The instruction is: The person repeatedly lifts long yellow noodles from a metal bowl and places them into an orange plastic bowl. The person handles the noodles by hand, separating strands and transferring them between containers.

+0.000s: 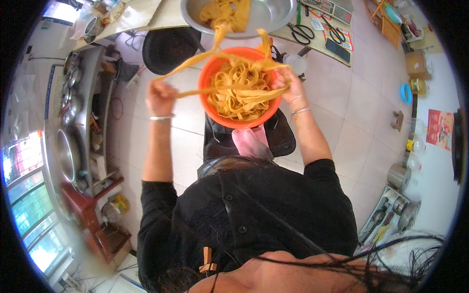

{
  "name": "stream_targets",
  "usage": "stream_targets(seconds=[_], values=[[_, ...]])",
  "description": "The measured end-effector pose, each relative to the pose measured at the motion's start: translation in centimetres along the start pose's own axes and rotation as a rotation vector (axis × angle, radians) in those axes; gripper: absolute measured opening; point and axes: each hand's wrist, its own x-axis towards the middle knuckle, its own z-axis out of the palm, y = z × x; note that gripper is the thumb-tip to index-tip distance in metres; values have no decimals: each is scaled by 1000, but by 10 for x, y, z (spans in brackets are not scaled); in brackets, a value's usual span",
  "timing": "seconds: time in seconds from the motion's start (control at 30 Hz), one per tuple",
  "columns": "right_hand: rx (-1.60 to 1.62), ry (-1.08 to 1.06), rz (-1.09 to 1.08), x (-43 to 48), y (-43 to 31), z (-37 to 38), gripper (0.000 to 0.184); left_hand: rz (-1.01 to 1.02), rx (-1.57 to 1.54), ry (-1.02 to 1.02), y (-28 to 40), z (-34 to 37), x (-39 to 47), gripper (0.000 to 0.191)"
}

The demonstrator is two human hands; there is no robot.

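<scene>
Long, flat yellow-brown strips (pixel 242 93) lie coiled in an orange plastic basin (pixel 206 106) in front of my body. My left hand (pixel 161 96) is out to the left of the basin, closed around a strip that loops back across it. At the basin's right rim, my right hand (pixel 287 86) grips a bunch of the same strips. From both hands, strips run up towards a large steel bowl (pixel 273 18), where a heap of yellow-brown material (pixel 225 16) sits. Whether that heap is one piece is hard to tell.
The steel bowl stands on a table (pixel 132 18). Scissors (pixel 302 33), a second pair (pixel 334 32), a phone (pixel 337 50) and a digital scale (pixel 328 8) lie to its right. A black round stool (pixel 168 49) is below the table. A pink cloth (pixel 251 141) hangs under the basin.
</scene>
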Motion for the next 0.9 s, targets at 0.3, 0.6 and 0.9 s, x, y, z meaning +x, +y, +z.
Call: stream_targets(seconds=[0.3, 0.6, 0.9], values=[[-199, 67, 200, -42, 11, 28, 25, -578, -31, 132, -80, 7, -15, 43], [-686, -247, -55, -67, 88, 75, 15, -561, 318, 226, -166, 66, -23, 18], [-402, -30, 53, -54, 105, 55, 16, -477, 471, 236, -158, 57, -44, 23]])
